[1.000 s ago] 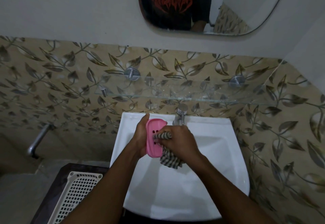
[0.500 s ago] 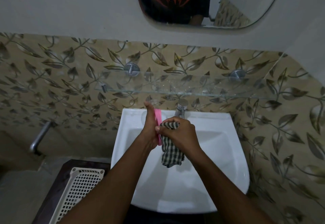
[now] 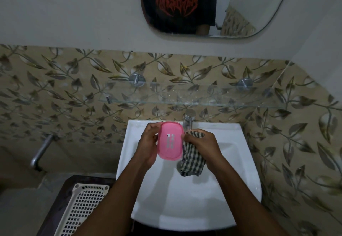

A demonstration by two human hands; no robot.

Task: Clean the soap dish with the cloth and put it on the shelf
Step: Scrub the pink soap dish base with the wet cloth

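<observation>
Over the white sink (image 3: 231, 161) my left hand (image 3: 148, 143) holds the pink soap dish (image 3: 170, 141) by its left edge, its slotted inner face turned toward me. My right hand (image 3: 201, 143) grips the bunched checked cloth (image 3: 193, 159), which hangs down below the fist. The fingertips of that hand touch the dish's right rim. The glass shelf (image 3: 185, 96) is mounted on the tiled wall above the sink, on two round metal brackets, and nothing stands on it.
A chrome tap (image 3: 188, 120) rises at the back of the sink, just behind the dish. A white perforated plastic basket (image 3: 81, 211) lies on a dark surface at the lower left. A metal pipe (image 3: 41, 150) juts from the left wall. A mirror (image 3: 212, 6) hangs above.
My left hand has turned the dish from edge-on to face-on, so its slotted inside shows. The cloth hand has slid from the dish's face to its right rim.
</observation>
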